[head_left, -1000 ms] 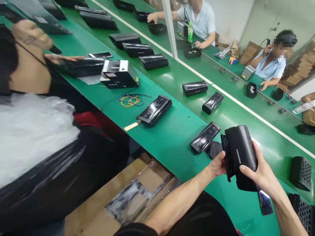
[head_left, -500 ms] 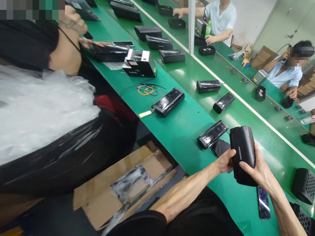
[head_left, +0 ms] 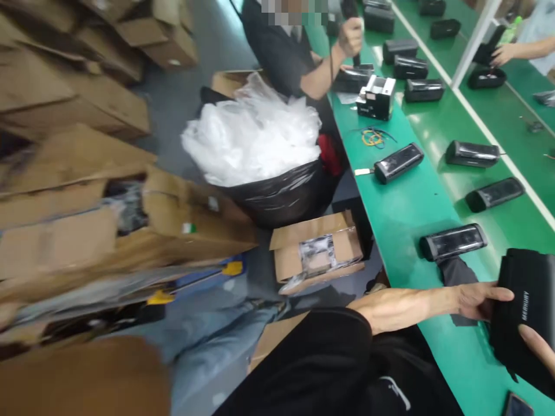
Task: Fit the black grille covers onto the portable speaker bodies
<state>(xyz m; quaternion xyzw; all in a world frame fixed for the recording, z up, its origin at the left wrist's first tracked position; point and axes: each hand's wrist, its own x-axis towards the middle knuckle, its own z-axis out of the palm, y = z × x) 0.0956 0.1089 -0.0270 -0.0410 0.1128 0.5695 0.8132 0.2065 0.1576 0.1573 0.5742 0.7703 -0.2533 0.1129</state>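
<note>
A black speaker housing (head_left: 526, 309) with white lettering sits at the right edge of the head view, held over the green bench (head_left: 407, 214). My left hand (head_left: 479, 300) grips its left side, thumb on top. Only the fingertips of my right hand (head_left: 537, 346) show, pressed on the housing's lower right. A flat black speaker unit (head_left: 453, 241) lies on the bench just beyond my left hand, with a dark cloth (head_left: 457, 271) under its near end.
More black units (head_left: 398, 163) lie along the bench, with coloured wires (head_left: 373, 137) and a small machine (head_left: 376, 97). A seated person (head_left: 299, 58) works further up. A black bag of white plastic (head_left: 255, 141), an open carton (head_left: 316, 251) and stacked cardboard (head_left: 87, 190) fill the floor at left.
The view has swung sharply left toward the floor and cartons. The housing and both hands now sit at the right edge; the grip on it is unchanged.
</note>
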